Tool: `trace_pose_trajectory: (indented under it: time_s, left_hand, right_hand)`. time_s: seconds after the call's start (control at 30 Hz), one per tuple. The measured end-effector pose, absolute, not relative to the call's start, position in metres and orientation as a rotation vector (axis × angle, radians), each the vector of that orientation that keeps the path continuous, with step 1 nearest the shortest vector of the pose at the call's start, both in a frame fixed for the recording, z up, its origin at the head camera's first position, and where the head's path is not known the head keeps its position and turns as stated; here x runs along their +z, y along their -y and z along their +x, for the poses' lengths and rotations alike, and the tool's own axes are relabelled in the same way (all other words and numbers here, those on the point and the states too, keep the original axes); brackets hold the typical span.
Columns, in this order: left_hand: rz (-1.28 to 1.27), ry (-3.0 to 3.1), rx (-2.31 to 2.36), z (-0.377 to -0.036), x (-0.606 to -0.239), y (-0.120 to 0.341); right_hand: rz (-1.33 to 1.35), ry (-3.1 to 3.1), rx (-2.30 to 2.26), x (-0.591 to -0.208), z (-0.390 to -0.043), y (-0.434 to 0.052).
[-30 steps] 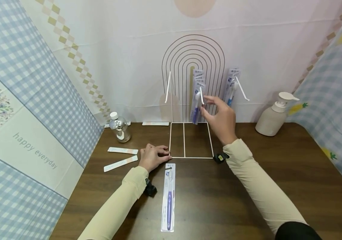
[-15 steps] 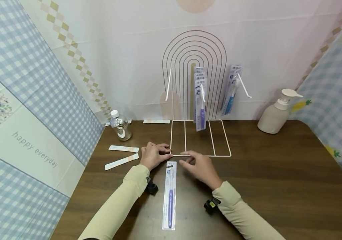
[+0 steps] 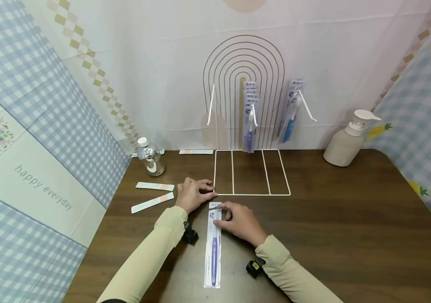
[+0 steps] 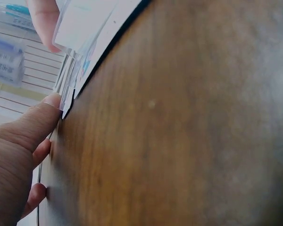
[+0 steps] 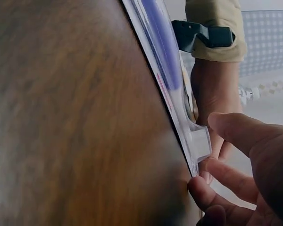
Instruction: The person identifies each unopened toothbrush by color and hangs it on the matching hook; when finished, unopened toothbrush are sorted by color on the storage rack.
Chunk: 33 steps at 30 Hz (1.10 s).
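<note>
A packaged purple toothbrush (image 3: 214,261) lies lengthwise on the table, its slotted hanging end towards a white wire rack (image 3: 253,195). My right hand (image 3: 241,223) is over that end, thumb and forefinger apart on either side of the clear blister (image 5: 198,143); a fingertip touches the pack's end in the right wrist view. My left hand (image 3: 192,195) rests its thumb and fingertips at the rack's front left corner. Several purple toothbrush packs (image 3: 249,130) hang on the middle hook, and blue ones (image 3: 290,118) hang on the right hook. The left hook (image 3: 210,105) holds nothing.
Two white paper strips (image 3: 154,186) lie left of my left hand, and another strip (image 3: 196,152) lies by the back wall. A clear bottle (image 3: 151,158) with a white cap stands back left. A beige pump bottle (image 3: 344,143) stands back right.
My right hand has come down from the middle hook to the toothbrush pack on the table. The pack at the front of that hook swung forward, then back. My left hand stays at the rack corner.
</note>
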<state>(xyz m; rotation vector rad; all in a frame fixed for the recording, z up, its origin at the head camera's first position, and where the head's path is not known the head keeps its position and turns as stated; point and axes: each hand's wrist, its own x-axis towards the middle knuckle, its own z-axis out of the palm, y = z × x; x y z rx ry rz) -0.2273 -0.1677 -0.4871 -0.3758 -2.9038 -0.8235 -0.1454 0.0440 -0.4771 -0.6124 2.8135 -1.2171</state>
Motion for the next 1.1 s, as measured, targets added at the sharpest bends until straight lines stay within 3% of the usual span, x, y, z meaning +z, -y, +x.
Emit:
trace_pose_trajectory:
  time_s: [0.33, 0.6, 1.1]
  left_hand:
    - [-0.376, 2.889, -0.847, -0.223, -0.488, 0.170]
    - [-0.376, 2.879, -0.850, -0.221, -0.487, 0.169]
    - [-0.379, 2.893, -0.868, -0.224, -0.484, 0.166]
  right_hand:
    - [-0.567, -2.886, -1.181, -0.481, -0.148, -0.037]
    - [-0.602, -2.877, -1.455, -0.471, -0.158, -0.068]
    - [-1.159, -3.540, -1.506, -0.338, -0.171, -0.131]
